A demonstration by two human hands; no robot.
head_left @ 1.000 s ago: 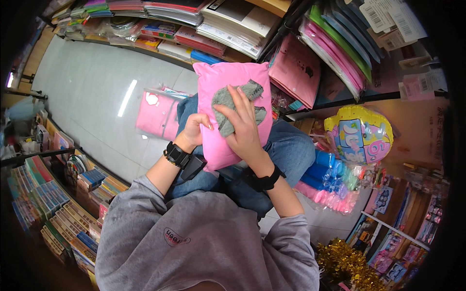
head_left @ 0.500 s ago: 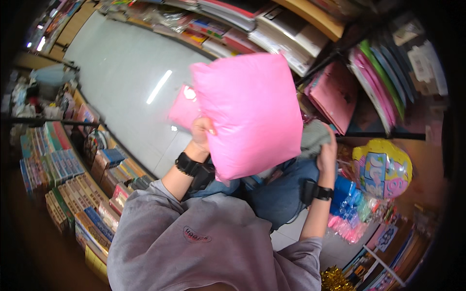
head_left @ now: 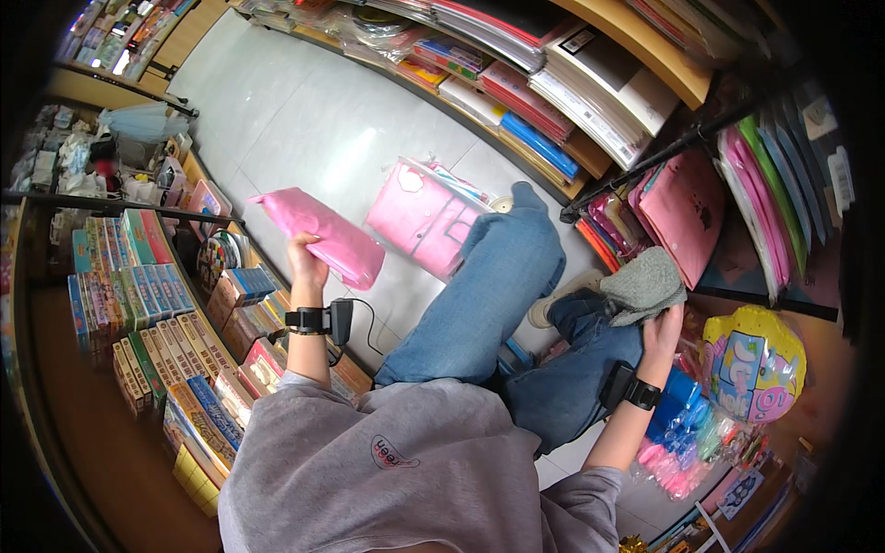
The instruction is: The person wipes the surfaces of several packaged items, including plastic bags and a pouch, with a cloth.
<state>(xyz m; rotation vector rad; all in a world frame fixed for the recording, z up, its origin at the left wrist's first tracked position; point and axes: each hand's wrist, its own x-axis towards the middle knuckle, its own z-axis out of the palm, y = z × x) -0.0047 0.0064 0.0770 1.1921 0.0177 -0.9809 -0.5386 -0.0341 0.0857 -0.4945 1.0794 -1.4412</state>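
Out to the left, my left hand [head_left: 307, 262] grips a puffy pink plastic package [head_left: 324, 234] by its near edge. The package is tilted, seen partly edge-on, above the grey floor. By my right knee, my right hand [head_left: 662, 330] is closed on a crumpled grey-green cloth [head_left: 647, 284]; some of its fingers are hidden behind the cloth. A flat pink package [head_left: 419, 214] with a white patch and dark lines lies on the floor ahead of me, beside my leg.
Book shelves [head_left: 157, 323] run along the left. Stacked folders and papers fill the far shelf [head_left: 590, 97], with pink and green folders [head_left: 756, 194] at right. A yellow foil balloon [head_left: 756, 364] and bagged coloured items [head_left: 682, 424] sit near my right arm.
My left hand has swung the puffy pink package leftward and away from my lap, turning it edge-on. That uncovers the flat pink package and my leg. My right hand still holds the cloth.
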